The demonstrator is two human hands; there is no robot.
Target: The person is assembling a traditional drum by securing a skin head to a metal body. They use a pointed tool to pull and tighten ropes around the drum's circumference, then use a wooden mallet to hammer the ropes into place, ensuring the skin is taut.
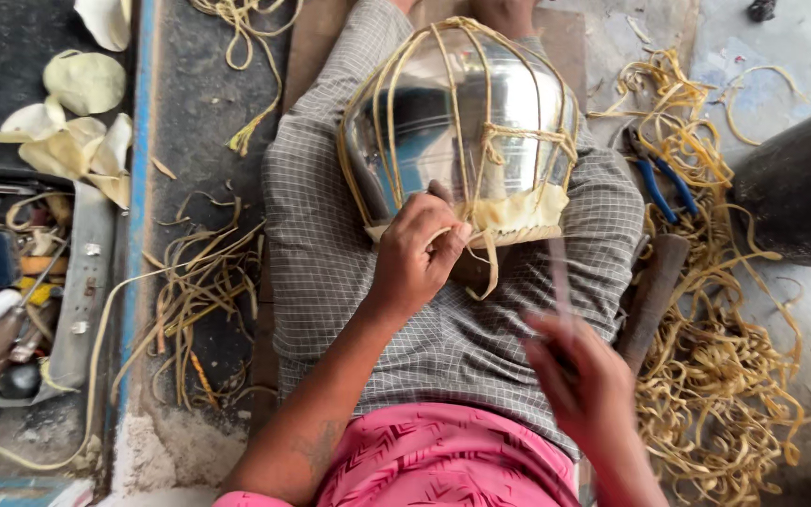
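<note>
you had the shiny metal pot [462, 122] lying on its side across your lap, on the grey checked cloth [349, 272] over your legs, its rim end turned toward you, probably so the edge you were binding sat within easy reach and the pot could not roll. pale cane strips [487, 94] ran lengthwise over the pot like a cage, tied with a knot at about 3 o'clock on its body, and a band of pale wrapping [518, 211] sat along the near rim. your left hand [415, 253] rested at 6 o'clock of the pot, fingers curled closed and pinching a strip against the rim, seemingly to hold the tension. your right hand [579, 376] was lower, toward 5 o'clock from the pot, and blurred; its fingers looked loosely curled around a thin, upright strip or tool, but i cannot tell how tightly. blue-handled pliers [659, 183] lay on the ground at 3 o'clock, just beside your leg, with a heap of loose cane offcuts [725, 376] at 4 o'clock. a tray of tools [11, 291] sat well apart at 9 o'clock, and pale round pieces [82, 84] lay at 10 o'clock.
</note>
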